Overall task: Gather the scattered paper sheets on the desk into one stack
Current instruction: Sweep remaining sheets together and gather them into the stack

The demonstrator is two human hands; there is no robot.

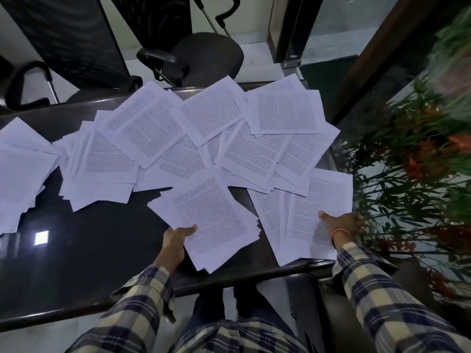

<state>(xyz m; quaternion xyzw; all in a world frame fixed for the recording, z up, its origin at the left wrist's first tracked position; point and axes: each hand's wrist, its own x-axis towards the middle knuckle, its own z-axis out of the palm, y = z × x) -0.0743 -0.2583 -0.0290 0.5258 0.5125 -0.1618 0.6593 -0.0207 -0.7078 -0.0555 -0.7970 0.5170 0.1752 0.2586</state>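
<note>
The paper sheets [211,115] carry dense printed lines, too small to read.

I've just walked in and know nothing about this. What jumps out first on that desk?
Printed paper sheets fan out in overlapping heaps across the far half of the dark desk. Nearer the person, the left hand grips a small gathered stack, while the right hand rests on the sheets at the desk's right edge. A plant with orange flowers crowds in from the right.

Dim wide-angle view; glare patch on desk [76,250], plants [420,161] blurred at right.
</note>
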